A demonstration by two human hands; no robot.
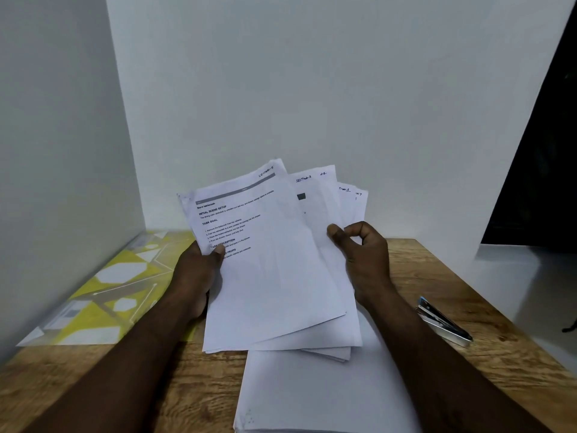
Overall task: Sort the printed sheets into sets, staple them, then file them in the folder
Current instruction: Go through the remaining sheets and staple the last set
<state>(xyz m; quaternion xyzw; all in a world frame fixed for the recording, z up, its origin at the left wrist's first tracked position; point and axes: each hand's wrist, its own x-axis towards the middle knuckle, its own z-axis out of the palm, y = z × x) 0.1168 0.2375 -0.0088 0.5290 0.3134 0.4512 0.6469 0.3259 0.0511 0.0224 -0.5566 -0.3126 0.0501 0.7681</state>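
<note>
I hold a fanned bundle of printed sheets up over the wooden desk. My left hand grips the bundle's left edge, thumb on the front page. My right hand pinches the right side, thumb on the front and fingers curled behind. Handwritten section labels show at the sheets' top corners. A second pile of white sheets lies flat on the desk below. The yellow and white patterned folder lies shut on the left. A metal stapler with a blue end lies on the right.
White walls stand close behind and on the left of the desk. A white surface adjoins the desk's right edge, with a dark opening above it.
</note>
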